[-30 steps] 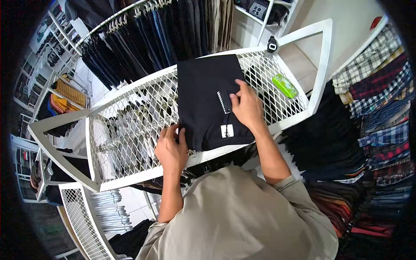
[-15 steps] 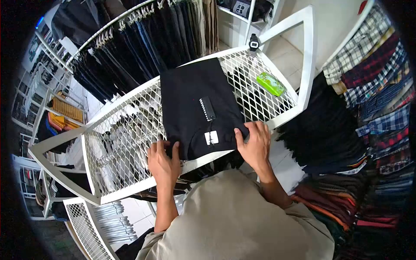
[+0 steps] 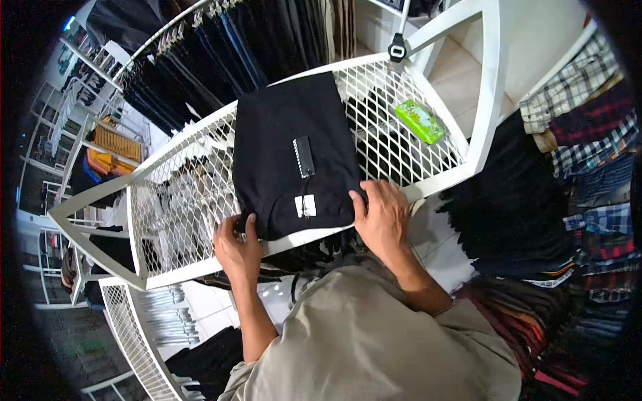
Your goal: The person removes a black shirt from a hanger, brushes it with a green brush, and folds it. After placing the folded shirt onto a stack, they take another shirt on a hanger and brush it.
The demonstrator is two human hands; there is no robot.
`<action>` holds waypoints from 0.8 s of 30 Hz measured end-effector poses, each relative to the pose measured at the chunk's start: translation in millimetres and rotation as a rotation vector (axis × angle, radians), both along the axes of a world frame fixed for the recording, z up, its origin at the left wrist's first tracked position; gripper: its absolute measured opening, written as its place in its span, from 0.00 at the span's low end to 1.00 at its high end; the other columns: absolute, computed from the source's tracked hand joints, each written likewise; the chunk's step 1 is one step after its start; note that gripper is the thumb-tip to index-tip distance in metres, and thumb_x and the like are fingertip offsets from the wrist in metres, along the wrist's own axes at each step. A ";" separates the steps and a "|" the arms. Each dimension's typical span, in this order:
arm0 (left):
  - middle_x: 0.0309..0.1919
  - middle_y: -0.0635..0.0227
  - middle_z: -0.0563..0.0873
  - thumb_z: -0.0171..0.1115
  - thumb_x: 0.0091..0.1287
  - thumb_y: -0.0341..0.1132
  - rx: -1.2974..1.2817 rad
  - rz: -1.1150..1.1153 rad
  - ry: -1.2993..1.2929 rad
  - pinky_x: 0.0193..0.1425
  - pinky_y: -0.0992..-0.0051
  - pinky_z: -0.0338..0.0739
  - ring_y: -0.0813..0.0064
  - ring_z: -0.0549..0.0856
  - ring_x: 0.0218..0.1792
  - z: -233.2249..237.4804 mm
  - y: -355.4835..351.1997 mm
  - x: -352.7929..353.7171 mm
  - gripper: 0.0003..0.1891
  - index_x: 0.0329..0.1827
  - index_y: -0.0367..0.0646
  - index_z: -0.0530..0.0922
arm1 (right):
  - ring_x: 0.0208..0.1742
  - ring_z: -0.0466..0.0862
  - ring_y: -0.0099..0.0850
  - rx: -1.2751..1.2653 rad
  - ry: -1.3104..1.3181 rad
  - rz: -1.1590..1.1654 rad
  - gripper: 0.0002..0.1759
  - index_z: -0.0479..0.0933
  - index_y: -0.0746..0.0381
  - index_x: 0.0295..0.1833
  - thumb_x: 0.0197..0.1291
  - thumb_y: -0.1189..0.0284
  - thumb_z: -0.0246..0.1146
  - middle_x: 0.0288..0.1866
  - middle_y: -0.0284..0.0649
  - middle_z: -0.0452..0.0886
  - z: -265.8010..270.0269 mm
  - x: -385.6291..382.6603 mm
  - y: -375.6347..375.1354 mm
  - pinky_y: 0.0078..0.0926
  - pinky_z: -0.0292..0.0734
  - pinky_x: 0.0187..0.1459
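Note:
A black folded T-shirt (image 3: 294, 123) lies flat on the white mesh rack shelf (image 3: 180, 220), its neckline toward me. On top of it are a dark hang tag (image 3: 303, 157) and a white neck label (image 3: 305, 206). My left hand (image 3: 239, 254) grips the near left corner, thumb and fingers bent at the fabric edge. At the near right corner, my right hand (image 3: 384, 217) has its thumb on the shirt's edge and its fingers curled beside it. Parts of the fingertips are hidden.
A green patterned packet (image 3: 420, 121) lies on the shelf's right part. A black digital watch (image 3: 397, 48) hangs at the far rail. Dark trousers (image 3: 221, 60) hang behind; plaid shirts (image 3: 588, 113) hang at right. White hangers (image 3: 170, 321) are at lower left.
The shirt and both hands have shifted slightly left and up in the view, with the camera's view also shifting. Both hands remain at the shirt's near corners.

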State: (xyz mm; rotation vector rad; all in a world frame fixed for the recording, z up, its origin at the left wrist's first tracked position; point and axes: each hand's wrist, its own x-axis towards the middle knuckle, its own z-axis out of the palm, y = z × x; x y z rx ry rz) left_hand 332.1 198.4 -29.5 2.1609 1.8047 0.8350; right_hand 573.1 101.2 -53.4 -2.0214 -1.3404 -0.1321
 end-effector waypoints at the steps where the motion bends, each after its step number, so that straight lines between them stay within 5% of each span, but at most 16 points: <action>1: 0.37 0.54 0.84 0.71 0.68 0.37 0.013 0.001 -0.032 0.49 0.56 0.76 0.51 0.83 0.42 -3.9 1.9 -1.2 0.13 0.44 0.34 0.83 | 0.42 0.81 0.47 0.067 -0.003 0.040 0.10 0.79 0.63 0.46 0.67 0.69 0.68 0.37 0.47 0.80 -0.3 1.5 0.3 0.45 0.73 0.45; 8: 0.42 0.48 0.81 0.66 0.72 0.34 0.046 -0.107 -0.074 0.54 0.54 0.74 0.45 0.80 0.47 -4.7 0.7 -12.7 0.12 0.46 0.32 0.79 | 0.44 0.82 0.51 0.211 0.372 0.059 0.12 0.75 0.67 0.50 0.70 0.70 0.65 0.42 0.52 0.80 2.7 -13.9 -15.6 0.45 0.77 0.44; 14: 0.41 0.45 0.82 0.60 0.78 0.35 -0.152 -0.131 -0.239 0.50 0.58 0.75 0.42 0.80 0.41 12.5 -40.9 -43.8 0.12 0.51 0.33 0.76 | 0.47 0.84 0.37 0.288 0.739 0.041 0.20 0.77 0.67 0.56 0.63 0.71 0.73 0.48 0.45 0.81 -25.2 -38.4 -34.7 0.34 0.80 0.50; 16: 0.36 0.48 0.82 0.59 0.78 0.35 -0.208 -0.133 -0.332 0.45 0.60 0.75 0.50 0.81 0.36 9.2 -48.1 -59.0 0.11 0.51 0.33 0.75 | 0.50 0.85 0.37 0.256 0.830 0.047 0.20 0.78 0.67 0.56 0.63 0.72 0.74 0.51 0.46 0.82 -31.2 -45.1 -31.5 0.33 0.80 0.53; 17: 0.30 0.60 0.81 0.62 0.77 0.34 -0.229 -0.083 -0.479 0.39 0.68 0.73 0.69 0.81 0.32 -2.2 -51.6 -68.2 0.09 0.47 0.35 0.75 | 0.51 0.85 0.36 0.295 0.780 0.089 0.19 0.78 0.67 0.56 0.63 0.73 0.74 0.52 0.46 0.83 -41.6 -45.7 -28.0 0.32 0.80 0.55; 18: 0.30 0.60 0.81 0.62 0.77 0.34 -0.232 -0.072 -0.493 0.39 0.68 0.73 0.69 0.81 0.32 -12.5 -55.4 -74.9 0.09 0.47 0.35 0.75 | 0.51 0.85 0.36 0.284 0.770 0.099 0.19 0.78 0.67 0.56 0.63 0.73 0.74 0.52 0.46 0.83 -33.1 -46.5 -26.4 0.32 0.80 0.55; 21: 0.29 0.80 0.76 0.67 0.71 0.26 -0.593 -0.066 -1.070 0.38 0.84 0.73 0.89 0.75 0.31 -17.3 -73.8 -80.1 0.09 0.37 0.46 0.74 | 0.53 0.86 0.34 0.248 0.658 0.211 0.17 0.79 0.67 0.56 0.63 0.75 0.72 0.52 0.46 0.85 -11.5 -26.9 0.0 0.32 0.81 0.55; 23: 0.28 0.78 0.77 0.68 0.68 0.27 -0.897 -0.062 -1.230 0.48 0.70 0.88 0.84 0.81 0.34 -25.3 -85.5 -65.6 0.11 0.33 0.49 0.73 | 0.52 0.86 0.33 0.300 0.679 0.154 0.17 0.79 0.67 0.56 0.64 0.76 0.71 0.53 0.46 0.85 -2.5 2.1 26.8 0.30 0.82 0.51; 24: 0.41 0.72 0.79 0.65 0.71 0.30 -1.015 -0.202 -1.324 0.53 0.63 0.86 0.74 0.84 0.46 -47.6 -90.0 -57.9 0.06 0.45 0.47 0.75 | 0.52 0.87 0.32 0.280 0.710 0.039 0.16 0.79 0.66 0.57 0.65 0.76 0.71 0.53 0.46 0.85 7.5 14.1 35.0 0.29 0.83 0.49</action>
